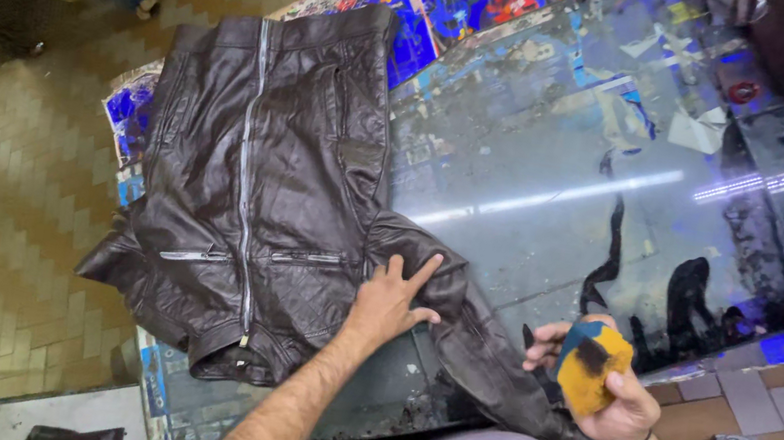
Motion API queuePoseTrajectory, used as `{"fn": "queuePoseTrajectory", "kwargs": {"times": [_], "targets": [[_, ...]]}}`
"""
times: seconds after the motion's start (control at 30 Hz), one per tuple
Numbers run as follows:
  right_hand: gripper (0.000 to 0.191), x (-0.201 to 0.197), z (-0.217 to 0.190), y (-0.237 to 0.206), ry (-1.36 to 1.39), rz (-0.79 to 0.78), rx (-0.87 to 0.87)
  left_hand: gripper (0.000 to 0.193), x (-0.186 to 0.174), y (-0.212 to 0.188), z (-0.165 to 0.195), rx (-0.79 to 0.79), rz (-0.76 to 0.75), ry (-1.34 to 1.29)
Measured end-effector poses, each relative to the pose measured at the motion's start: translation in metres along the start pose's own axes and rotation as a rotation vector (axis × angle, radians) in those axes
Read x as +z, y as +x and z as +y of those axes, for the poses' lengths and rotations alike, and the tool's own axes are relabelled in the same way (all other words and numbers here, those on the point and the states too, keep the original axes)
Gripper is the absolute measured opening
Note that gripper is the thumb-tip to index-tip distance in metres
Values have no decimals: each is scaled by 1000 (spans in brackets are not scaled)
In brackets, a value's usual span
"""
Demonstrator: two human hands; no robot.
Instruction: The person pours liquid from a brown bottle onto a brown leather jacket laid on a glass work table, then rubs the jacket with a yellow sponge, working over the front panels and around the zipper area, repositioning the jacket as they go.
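A glass-topped table [556, 201] is seen from above, and under the glass bright blue printed sheets [460, 7] with patches of red and orange are laid near the far edge, with another blue sheet [128, 115] showing at the table's left edge; their print is too blurred to be made out. A dark brown leather jacket [256, 182] is spread flat on the left part of the table, front side up, its long axis running from the far edge towards the near edge, with the hem at the far end and the collar at the near-left corner. A silver zip [248, 161] is run along that axis, and two short zipped pockets [306, 258] are set across it. One sleeve [485, 353] is stretched from the jacket towards the near right, over the table's near edge. The left hand [393, 301] is pressed flat on the jacket where the sleeve begins, fingers spread apart. The right hand [607, 390] is held just beside the sleeve, above the near edge, with its fingers closed around a yellow and teal sponge [592, 365] that bears a dark smear. Thin dark strips [607, 248] are lying on the glass beyond the sponge, and torn white paper scraps [697, 129] are scattered farther off. A red ring [743, 92] and a dark bag [779, 39] are placed at the far right. A tiled floor [1, 199] is seen on the left
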State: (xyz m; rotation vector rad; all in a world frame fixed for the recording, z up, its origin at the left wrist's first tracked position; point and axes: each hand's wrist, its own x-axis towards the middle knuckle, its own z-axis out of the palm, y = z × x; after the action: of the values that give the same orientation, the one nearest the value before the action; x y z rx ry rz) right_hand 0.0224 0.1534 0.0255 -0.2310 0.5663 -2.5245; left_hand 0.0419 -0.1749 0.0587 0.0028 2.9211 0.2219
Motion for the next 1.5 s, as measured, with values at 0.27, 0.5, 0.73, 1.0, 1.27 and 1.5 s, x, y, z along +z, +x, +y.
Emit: {"fn": "queuePoseTrajectory", "kwargs": {"times": [0.27, 0.5, 0.73, 1.0, 1.27, 1.5], "targets": [[63, -12, -24, -26, -7, -12, -107, 35, -16, 104, -51, -243, 499, -290], [68, -57, -66, -46, -67, -13, -251, 66, -97, 155, -86, -412, 737, -754], [72, -107, -92, -58, -103, 64, -242, 68, -31, 2, -74, 108, 583, -102], [64, -80, -61, 11, -26, -33, 35, 105, 18, -152, -134, -536, 454, 81], [58, -5, 60, 141, -158, -259, 299, 76, 14, -144, -123, -590, 445, 170], [50, 75, 139, 226, -208, -237, 284, 74, 40, -150, -64, -699, 351, 92]]}}
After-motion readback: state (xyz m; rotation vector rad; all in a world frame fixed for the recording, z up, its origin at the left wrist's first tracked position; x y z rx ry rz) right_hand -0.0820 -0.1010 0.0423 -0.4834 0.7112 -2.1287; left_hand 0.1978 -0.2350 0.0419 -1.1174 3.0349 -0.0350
